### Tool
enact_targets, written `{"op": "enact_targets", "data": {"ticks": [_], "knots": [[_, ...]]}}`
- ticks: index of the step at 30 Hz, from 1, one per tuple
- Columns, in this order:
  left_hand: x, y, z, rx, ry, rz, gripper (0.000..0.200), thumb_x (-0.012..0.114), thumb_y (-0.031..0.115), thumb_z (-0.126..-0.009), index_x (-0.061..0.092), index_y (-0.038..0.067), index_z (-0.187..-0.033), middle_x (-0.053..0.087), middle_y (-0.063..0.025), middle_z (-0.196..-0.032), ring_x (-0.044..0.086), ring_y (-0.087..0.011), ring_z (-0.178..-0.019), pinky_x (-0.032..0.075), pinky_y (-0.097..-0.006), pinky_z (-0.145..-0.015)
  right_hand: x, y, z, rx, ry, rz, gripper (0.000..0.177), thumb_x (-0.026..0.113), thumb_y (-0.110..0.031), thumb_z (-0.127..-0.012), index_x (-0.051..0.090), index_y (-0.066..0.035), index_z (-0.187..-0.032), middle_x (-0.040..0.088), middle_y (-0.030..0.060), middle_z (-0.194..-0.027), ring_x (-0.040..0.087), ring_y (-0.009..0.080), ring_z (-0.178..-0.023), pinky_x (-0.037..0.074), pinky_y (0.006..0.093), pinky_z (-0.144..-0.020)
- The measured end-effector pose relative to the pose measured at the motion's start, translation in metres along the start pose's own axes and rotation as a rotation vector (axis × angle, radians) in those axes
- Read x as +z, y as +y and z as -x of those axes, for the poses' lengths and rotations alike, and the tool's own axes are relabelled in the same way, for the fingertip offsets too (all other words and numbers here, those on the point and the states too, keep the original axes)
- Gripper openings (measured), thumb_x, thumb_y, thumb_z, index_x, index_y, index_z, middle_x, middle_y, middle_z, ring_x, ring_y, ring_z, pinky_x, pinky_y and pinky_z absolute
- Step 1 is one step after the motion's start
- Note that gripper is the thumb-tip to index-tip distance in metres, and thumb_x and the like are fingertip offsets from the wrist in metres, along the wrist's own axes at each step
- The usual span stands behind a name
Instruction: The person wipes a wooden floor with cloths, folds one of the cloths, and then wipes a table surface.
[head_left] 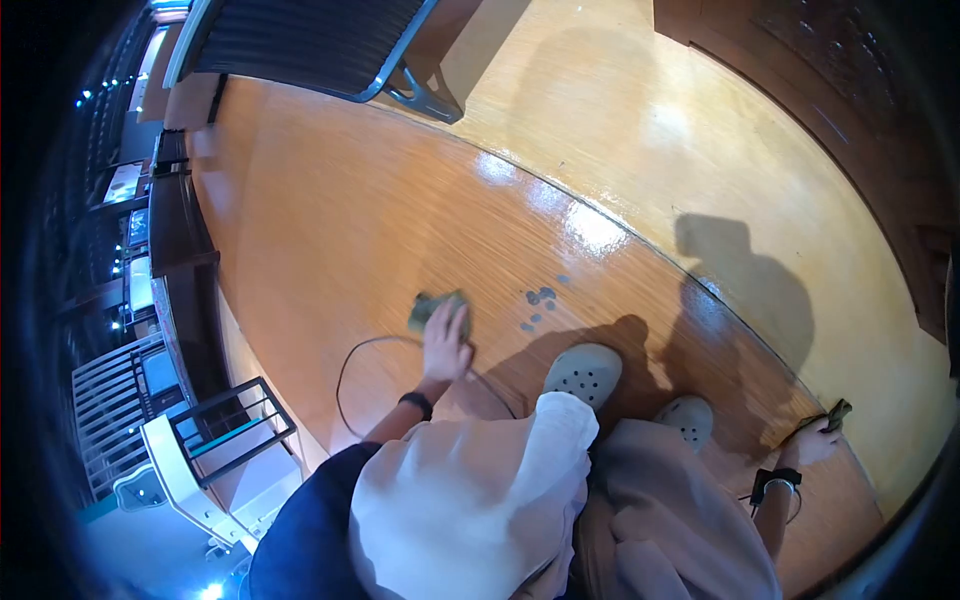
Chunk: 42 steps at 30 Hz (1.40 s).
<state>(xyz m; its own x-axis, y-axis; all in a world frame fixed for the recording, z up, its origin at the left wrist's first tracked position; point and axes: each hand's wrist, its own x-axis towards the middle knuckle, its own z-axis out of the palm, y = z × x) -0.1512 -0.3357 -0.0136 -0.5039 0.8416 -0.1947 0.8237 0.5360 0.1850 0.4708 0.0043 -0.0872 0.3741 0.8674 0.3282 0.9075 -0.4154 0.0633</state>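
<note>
My left hand (447, 338) presses a dark green cloth (427, 308) on the orange wood-grain floor (330, 220), its fingers lying over the cloth's right part. A black band circles that wrist. At the far right, my right hand (812, 443) holds a second dark green cloth (838, 414), bunched up and sticking out past the fingers, beside the seam between orange and pale floor. That wrist has a black strap and a watch. Several dark grey spots (543, 295) mark the floor between my left hand and the seam, ahead of my left shoe.
Green-grey clogs (585, 374) stand below the spots. A thin black cable (342, 378) loops beside my left forearm. A dark ribbed chair (310, 45) is at the top, brown wooden furniture (850, 130) at upper right, a black-framed stool (238, 430) at lower left. Pale floor (590, 60) lies beyond the seam.
</note>
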Motion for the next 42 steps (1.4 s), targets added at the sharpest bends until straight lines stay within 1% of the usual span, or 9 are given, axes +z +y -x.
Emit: {"op": "enact_targets", "data": {"ticks": [4, 6, 12, 20, 25, 32, 37, 38, 42], "knots": [[0.021, -0.065, 0.089, -0.257, 0.111, -0.074, 0.066, 0.049, 0.020, -0.074, 0.032, 0.006, -0.136, 0.033, -0.0229, -0.136, 0.034, -0.0389, -0.124, 0.027, -0.0450, -0.104, 0.000, -0.002, 0.001, 0.047, -0.013, 0.040, 0.049, 0.049, -0.039, -0.085, 0.052, -0.002, -0.116, 0.055, 0.0234, -0.101, 0.055, 0.0391, -0.091, 0.045, 0.0476, -0.075], [0.033, -0.084, 0.107, -0.748, 0.099, -0.194, 0.060, 0.043, 0.025, -0.082, 0.029, 0.006, -0.138, 0.034, -0.0237, -0.136, 0.039, -0.0389, -0.120, 0.030, -0.0466, -0.101, -0.007, -0.009, 0.001, 0.078, -0.029, 0.010, 0.049, 0.049, -0.040, -0.085, 0.052, -0.002, -0.116, 0.056, 0.0230, -0.102, 0.055, 0.0391, -0.091, 0.045, 0.0476, -0.075], [0.032, -0.084, -0.007, -1.356, 0.205, -0.208, 0.054, 0.034, 0.039, -0.090, 0.033, 0.010, -0.136, 0.047, -0.0196, -0.127, 0.044, -0.0378, -0.113, 0.034, -0.0447, -0.096, -0.001, -0.004, -0.003, 0.032, -0.011, 0.020, 0.048, 0.050, -0.038, -0.083, 0.053, -0.004, -0.117, 0.057, 0.0215, -0.101, 0.055, 0.0386, -0.090, 0.044, 0.0478, -0.075], [0.020, 0.037, -0.127, -0.317, 0.435, -0.101, 0.055, 0.051, 0.023, -0.078, 0.040, 0.010, -0.131, 0.040, -0.0205, -0.132, 0.043, -0.0376, -0.109, 0.033, -0.0472, -0.092, 0.004, -0.005, -0.005, 0.083, -0.006, 0.076, 0.043, 0.051, -0.036, -0.082, 0.054, -0.005, -0.113, 0.060, 0.0204, -0.100, 0.057, 0.0383, -0.086, 0.046, 0.0479, -0.073], [0.015, 0.158, -0.122, 0.244, 0.100, 0.143, 0.061, 0.053, 0.023, -0.073, 0.040, 0.012, -0.132, 0.033, -0.0178, -0.137, 0.037, -0.0343, -0.113, 0.030, -0.0464, -0.093, 0.000, -0.011, -0.003, 0.094, 0.008, 0.075, 0.044, 0.051, -0.037, -0.082, 0.054, -0.007, -0.115, 0.060, 0.0216, -0.095, 0.057, 0.0383, -0.085, 0.045, 0.0485, -0.072], [0.013, 0.188, -0.171, 0.866, -0.201, 0.002, 0.061, 0.052, 0.028, -0.078, 0.036, 0.016, -0.135, 0.032, -0.0120, -0.139, 0.042, -0.0253, -0.115, 0.037, -0.0402, -0.087, -0.005, -0.018, 0.001, 0.130, 0.014, 0.080, 0.041, 0.050, -0.034, -0.083, 0.054, -0.012, -0.117, 0.057, 0.0220, -0.092, 0.055, 0.0383, -0.084, 0.044, 0.0485, -0.071], [-0.002, 0.149, -0.219, 0.454, 0.149, -0.028, 0.051, 0.048, 0.029, -0.078, 0.045, 0.018, -0.127, 0.042, -0.0134, -0.129, 0.049, -0.0266, -0.099, 0.038, -0.0422, -0.085, -0.016, -0.025, 0.003, 0.098, 0.013, -0.024, 0.039, 0.053, -0.028, -0.084, 0.052, -0.007, -0.117, 0.055, 0.0225, -0.090, 0.052, 0.0384, -0.083, 0.043, 0.0466, -0.071], [-0.007, 0.137, -0.224, 0.227, 0.082, -0.060, 0.050, 0.049, 0.028, -0.077, 0.046, 0.019, -0.126, 0.042, -0.0143, -0.130, 0.047, -0.0289, -0.106, 0.037, -0.0438, -0.090, -0.020, -0.021, 0.008, 0.099, 0.014, -0.016, 0.039, 0.053, -0.028, -0.084, 0.052, -0.007, -0.117, 0.055, 0.0225, -0.090, 0.052, 0.0384, -0.083, 0.043, 0.0466, -0.071], [0.005, 0.062, -0.206, 0.051, 0.417, -0.017, 0.057, 0.054, 0.025, -0.076, 0.043, 0.016, -0.131, 0.036, -0.0191, -0.136, 0.042, -0.0359, -0.117, 0.033, -0.0465, -0.096, -0.045, -0.011, 0.040, -0.166, -0.026, -0.149, 0.033, 0.054, -0.016, -0.085, 0.050, 0.001, -0.112, 0.051, 0.0238, -0.093, 0.048, 0.0370, -0.083, 0.039, 0.0458, -0.073]]}}
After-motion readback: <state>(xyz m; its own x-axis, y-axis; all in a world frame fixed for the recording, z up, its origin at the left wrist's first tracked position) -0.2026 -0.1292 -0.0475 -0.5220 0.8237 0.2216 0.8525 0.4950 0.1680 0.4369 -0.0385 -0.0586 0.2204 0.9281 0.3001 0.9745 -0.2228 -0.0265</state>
